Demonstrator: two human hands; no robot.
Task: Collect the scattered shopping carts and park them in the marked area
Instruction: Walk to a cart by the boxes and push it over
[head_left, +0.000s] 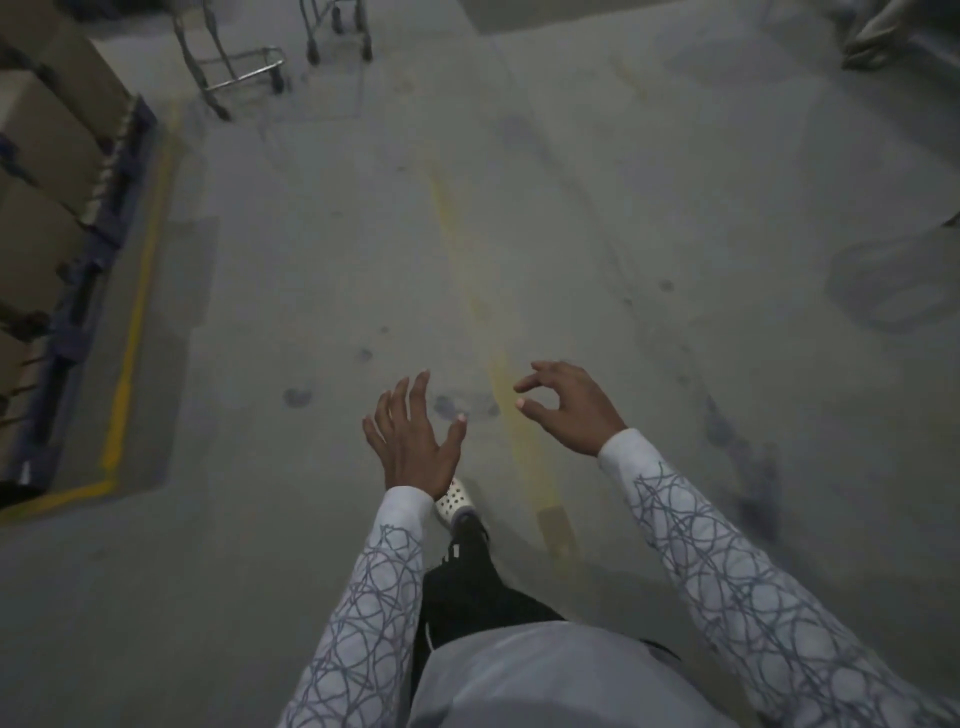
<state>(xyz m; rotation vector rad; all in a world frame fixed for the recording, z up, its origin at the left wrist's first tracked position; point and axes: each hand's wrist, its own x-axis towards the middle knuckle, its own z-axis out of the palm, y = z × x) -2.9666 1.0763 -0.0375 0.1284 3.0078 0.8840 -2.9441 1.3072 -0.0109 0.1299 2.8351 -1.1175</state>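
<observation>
Two metal shopping carts stand far ahead at the top of the view; only their lower frames and wheels show. One cart (236, 65) is at the upper left, the other cart (340, 26) just right of it. My left hand (413, 439) is held out over the grey floor with fingers spread and holds nothing. My right hand (569, 408) hovers beside it, fingers loosely curled, also holding nothing. Both hands are well short of the carts. A faded yellow line (498, 364) runs along the floor under my hands.
Stacked cardboard boxes (41, 156) on blue pallets (93, 249) line the left side, bordered by a yellow floor line (132, 332). An unclear object (904, 31) sits at the top right. My foot in a white perforated shoe (454, 501) is stepping forward on the concrete floor (311, 260).
</observation>
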